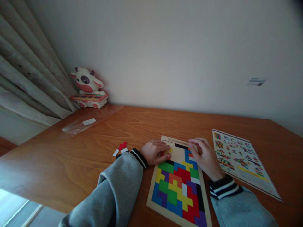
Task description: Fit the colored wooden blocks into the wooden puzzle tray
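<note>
A wooden puzzle board [177, 157] lies on the table, much of it filled with coloured block pieces; bare wood shows near its top. My left hand [155, 152] reaches over the board's upper left edge, fingers bent around a yellow puzzle piece [169, 151]. An orange-red piece shows partly under those fingers. On the opposite side, my right hand [204, 154] rests by the upper right edge, its fingers loosely bent and a little apart, with nothing visible in them. Close by lies a black piece [181, 146] at the board's top.
Loose red [122, 145], white and black pieces lie left of my left sleeve. A printed pattern sheet [241, 157] lies to the right. Further back are a clear plastic bag [78, 127] and a cow toy with a keyboard [88, 88], near the curtain [30, 72] and wall.
</note>
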The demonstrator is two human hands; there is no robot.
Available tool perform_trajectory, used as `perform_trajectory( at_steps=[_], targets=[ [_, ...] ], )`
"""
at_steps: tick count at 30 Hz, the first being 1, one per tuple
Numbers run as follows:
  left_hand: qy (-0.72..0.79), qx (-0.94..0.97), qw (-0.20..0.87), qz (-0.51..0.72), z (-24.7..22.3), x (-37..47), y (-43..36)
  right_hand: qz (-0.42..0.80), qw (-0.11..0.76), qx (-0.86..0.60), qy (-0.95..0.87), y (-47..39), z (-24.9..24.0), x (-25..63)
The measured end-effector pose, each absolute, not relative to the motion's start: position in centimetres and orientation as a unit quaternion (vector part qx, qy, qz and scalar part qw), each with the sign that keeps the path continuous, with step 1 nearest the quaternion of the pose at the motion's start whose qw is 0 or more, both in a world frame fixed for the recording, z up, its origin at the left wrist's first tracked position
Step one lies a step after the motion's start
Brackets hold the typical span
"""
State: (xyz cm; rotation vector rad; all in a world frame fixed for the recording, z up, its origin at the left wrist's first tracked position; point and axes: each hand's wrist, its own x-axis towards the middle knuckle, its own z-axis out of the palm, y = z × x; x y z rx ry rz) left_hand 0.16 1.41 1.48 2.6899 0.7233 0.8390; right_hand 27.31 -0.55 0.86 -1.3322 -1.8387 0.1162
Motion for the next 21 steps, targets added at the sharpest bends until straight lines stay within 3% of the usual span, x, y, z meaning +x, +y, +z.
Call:
perform_trajectory(
  at_steps=[15, 21],
  targets=[
    [0.193, 0.942, 0.0, 0.276, 1.02, -0.2, 1.11, 0.066, 0.403, -0.542, -0.735, -0.7, 0.73, 27.4],
    [0.191, 0.938, 0.032, 0.288, 1.4, -0.67, 0.8, 0.073, 0.391, -0.551, -0.734, -0.71, 0.65, 27.49]
  ],
)
